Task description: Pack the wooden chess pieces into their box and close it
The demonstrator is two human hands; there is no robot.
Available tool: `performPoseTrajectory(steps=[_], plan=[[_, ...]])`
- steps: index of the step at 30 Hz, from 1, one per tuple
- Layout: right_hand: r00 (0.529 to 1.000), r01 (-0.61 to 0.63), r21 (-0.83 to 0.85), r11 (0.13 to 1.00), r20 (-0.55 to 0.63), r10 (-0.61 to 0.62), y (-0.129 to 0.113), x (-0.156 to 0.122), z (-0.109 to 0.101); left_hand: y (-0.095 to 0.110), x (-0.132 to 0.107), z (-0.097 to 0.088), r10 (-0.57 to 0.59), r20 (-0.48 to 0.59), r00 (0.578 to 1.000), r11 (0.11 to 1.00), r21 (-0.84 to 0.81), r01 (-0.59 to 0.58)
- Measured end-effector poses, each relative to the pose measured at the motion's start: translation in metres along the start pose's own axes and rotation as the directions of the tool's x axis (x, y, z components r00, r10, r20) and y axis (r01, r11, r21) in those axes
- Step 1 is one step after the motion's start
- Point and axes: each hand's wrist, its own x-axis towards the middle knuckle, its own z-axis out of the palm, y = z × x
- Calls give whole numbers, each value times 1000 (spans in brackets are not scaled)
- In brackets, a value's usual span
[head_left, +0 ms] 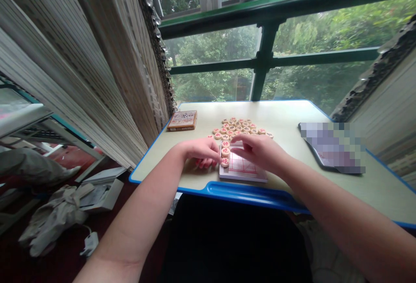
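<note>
A small white board with a red grid [244, 168] lies near the front edge of the pale desk [292, 114]. Three round wooden chess pieces with red characters [225, 152] stand in a column along its left side. My left hand [200, 152] rests just left of the board, fingers curled, fingertips touching the lowest piece. My right hand [260, 149] hovers over the board's upper part, fingers bent and held together, and what they hold is hidden. A heap of several more wooden pieces [239, 128] lies just behind the board.
A flat wooden box [182, 120] sits at the desk's far left. A dark tablet-like slab [333, 148], blurred out, lies at the right. Blinds hang at the left, a green-framed window behind. Clutter lies on the floor at the lower left [58, 213].
</note>
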Motion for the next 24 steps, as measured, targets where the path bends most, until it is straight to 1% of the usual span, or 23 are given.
performPoseTrajectory(steps=[2, 3, 5, 7, 9, 12, 13, 14, 15, 16, 18, 19, 20, 21, 22, 23, 24], plan=[[991, -76, 11, 997, -112, 77, 11, 3, -3, 0, 1, 0, 57, -49, 997, 998, -34, -58], [981, -112, 12, 994, -155, 112, 15, 4, -5, -1, 3, 0, 101, -98, 990, 993, -49, -107], [962, -173, 17, 985, -212, 172, 23, 7, -6, -1, 7, 0, 187, -231, 955, 972, -95, -214], [947, -218, 17, 976, -238, 216, 29, 9, -5, -2, 13, 3, 231, -372, 899, 938, -160, -307], [935, -255, 4, 967, -253, 248, 32, 10, -4, -3, 18, 6, 247, -493, 834, 902, -197, -384], [913, -316, -20, 948, -276, 299, 36, 10, -2, 1, 22, 9, 276, -636, 721, 880, -135, -456], [906, -338, -26, 941, -281, 318, 37, 10, -2, 5, 21, 9, 281, -660, 697, 886, -101, -453], [899, -357, -31, 933, -281, 335, 38, 10, -3, 10, 20, 7, 283, -667, 690, 899, -67, -434], [895, -372, -35, 928, -278, 349, 39, 10, -3, 17, 18, 5, 284, -649, 706, 917, -32, -399], [893, -382, -40, 923, -272, 358, 40, 10, -3, 24, 16, 2, 287, -602, 745, 936, 10, -352], [897, -386, -48, 921, -253, 363, 41, 10, -4, 36, 14, -6, 295, -464, 835, 956, 144, -257], [900, -384, -52, 922, -242, 362, 42, 10, -4, 40, 14, -9, 310, -422, 852, 944, 240, -225], [903, -383, -54, 922, -235, 361, 43, 10, -5, 41, 16, -12, 347, -416, 840, 915, 346, -207], [902, -385, -54, 921, -231, 364, 43, 10, -5, 39, 18, -15, 406, -452, 794, 874, 446, -193], [900, -391, -51, 919, -230, 370, 44, 11, -5, 35, 21, -17, 495, -506, 706, 816, 550, -178], [896, -399, -47, 916, -230, 379, 46, 11, -5, 28, 25, -19, 578, -564, 590, 771, 615, -167], [893, -408, -45, 912, -230, 388, 47, 11, -4, 20, 29, -20, 626, -616, 479, 751, 642, -154]])
